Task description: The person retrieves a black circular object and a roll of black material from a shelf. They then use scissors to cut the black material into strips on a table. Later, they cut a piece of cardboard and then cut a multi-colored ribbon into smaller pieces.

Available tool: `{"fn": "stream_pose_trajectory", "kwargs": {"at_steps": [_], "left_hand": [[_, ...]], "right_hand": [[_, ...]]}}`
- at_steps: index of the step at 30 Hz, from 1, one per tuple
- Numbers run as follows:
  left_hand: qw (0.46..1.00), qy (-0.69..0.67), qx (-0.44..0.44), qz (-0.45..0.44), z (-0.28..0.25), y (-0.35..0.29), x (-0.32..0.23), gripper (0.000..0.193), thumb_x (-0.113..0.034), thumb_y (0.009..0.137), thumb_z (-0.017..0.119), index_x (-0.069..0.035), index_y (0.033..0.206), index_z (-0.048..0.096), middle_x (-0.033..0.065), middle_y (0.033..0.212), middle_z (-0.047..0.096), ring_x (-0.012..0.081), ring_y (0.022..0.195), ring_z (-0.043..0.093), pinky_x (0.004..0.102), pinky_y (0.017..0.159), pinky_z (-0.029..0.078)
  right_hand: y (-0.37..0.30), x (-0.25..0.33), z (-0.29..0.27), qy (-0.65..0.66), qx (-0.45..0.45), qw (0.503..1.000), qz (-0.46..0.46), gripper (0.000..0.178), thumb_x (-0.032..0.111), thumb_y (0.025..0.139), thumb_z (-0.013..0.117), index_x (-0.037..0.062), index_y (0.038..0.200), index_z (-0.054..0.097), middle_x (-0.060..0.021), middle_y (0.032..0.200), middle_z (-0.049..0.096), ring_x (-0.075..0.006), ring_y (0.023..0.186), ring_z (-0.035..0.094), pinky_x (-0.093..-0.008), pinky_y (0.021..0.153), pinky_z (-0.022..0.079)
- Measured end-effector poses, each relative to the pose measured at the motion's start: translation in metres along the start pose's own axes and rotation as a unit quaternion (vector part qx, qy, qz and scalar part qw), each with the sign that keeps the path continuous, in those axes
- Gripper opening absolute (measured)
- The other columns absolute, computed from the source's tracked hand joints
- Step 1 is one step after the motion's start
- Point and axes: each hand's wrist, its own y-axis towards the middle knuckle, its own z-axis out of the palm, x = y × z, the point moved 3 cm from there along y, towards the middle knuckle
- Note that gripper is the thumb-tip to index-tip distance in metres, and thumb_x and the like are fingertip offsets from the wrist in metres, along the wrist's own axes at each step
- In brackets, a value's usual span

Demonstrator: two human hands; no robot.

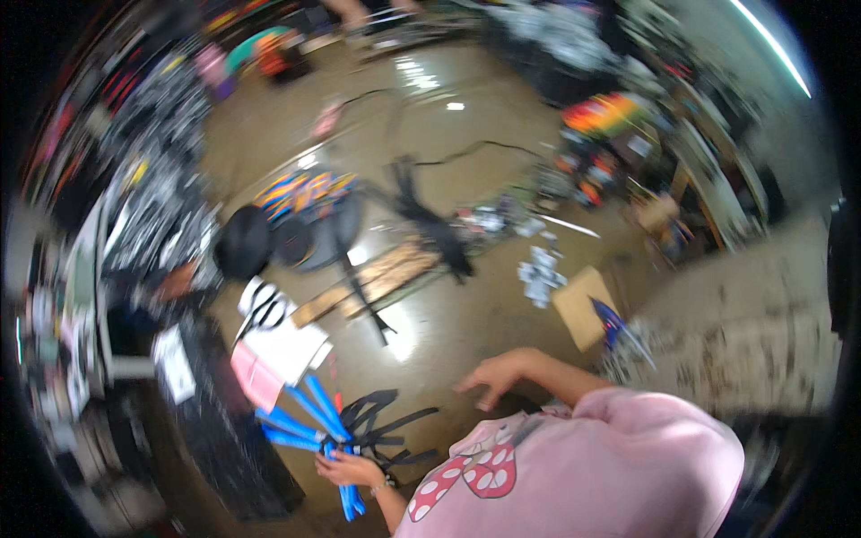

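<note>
At the lower left, my left hand [352, 471] is closed around a bundle of long, flat blue strips [318, 408]. The strips fan out above the hand and their lower ends hang below it. Several black straps [390, 426] spread to the right from the same bunch; motion blur hides how they join. My right hand [498, 375] is held out in front of my pink shirt, fingers apart, nothing in it. Past the blue strips lie white sheets [278, 350] and a pink sheet [256, 377].
A black plastic-wrapped bundle [229, 430] lies left. Ahead on the floor are a wooden board [395, 273], black straps [430, 224], a multicoloured striped pile [305, 193] and white scraps [538, 273]. A tan cardboard piece [583, 309] lies right. Another person's arms show at the far top.
</note>
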Motion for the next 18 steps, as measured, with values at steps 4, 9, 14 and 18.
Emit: {"fn": "stream_pose_trajectory", "kwargs": {"at_steps": [4,9,14,18], "left_hand": [[0.987,0.118,0.085,-0.06,0.004,0.007,0.012,0.051,-0.044,0.098,0.029,-0.012,0.137,0.036,0.0112,0.136,0.038,0.0323,0.123,0.04,0.0571,0.098,0.028],[0.995,0.09,-0.047,0.008,-0.045,0.007,-0.025,0.047,-0.044,0.094,0.043,-0.019,0.134,0.042,0.0103,0.131,0.04,0.0314,0.122,0.04,0.0562,0.097,0.031],[0.999,0.009,-0.021,0.049,-0.083,-0.056,-0.059,0.06,-0.047,0.089,0.049,-0.006,0.132,0.04,0.0244,0.134,0.034,0.0436,0.117,0.041,0.0561,0.095,0.033],[0.99,0.035,-0.077,0.113,-0.079,-0.106,-0.054,0.054,-0.044,0.09,0.05,0.0,0.121,0.049,0.0278,0.122,0.045,0.0464,0.109,0.043,0.0561,0.09,0.035]], "right_hand": [[-0.137,-0.04,-0.077,-0.031,-0.395,0.915,-0.07,0.048,0.039,0.09,0.052,0.0007,0.118,0.054,-0.0158,0.12,0.055,-0.0279,0.114,0.052,-0.0382,0.098,0.039],[-0.333,-0.195,-0.213,0.296,-0.885,0.32,-0.162,0.028,0.02,0.086,0.056,0.0018,0.106,0.054,-0.0127,0.095,0.063,-0.0251,0.083,0.063,-0.0347,0.069,0.053],[-0.423,-0.413,-0.141,0.201,-0.782,0.186,0.56,0.064,0.042,0.067,0.068,0.0032,0.115,0.055,-0.0198,0.12,0.055,-0.035,0.105,0.057,-0.0437,0.088,0.047],[-0.422,-0.528,-0.083,0.185,-0.686,0.389,0.587,0.059,0.048,0.074,0.065,0.0033,0.112,0.056,-0.0224,0.119,0.055,-0.0325,0.104,0.059,-0.043,0.086,0.047]]}}
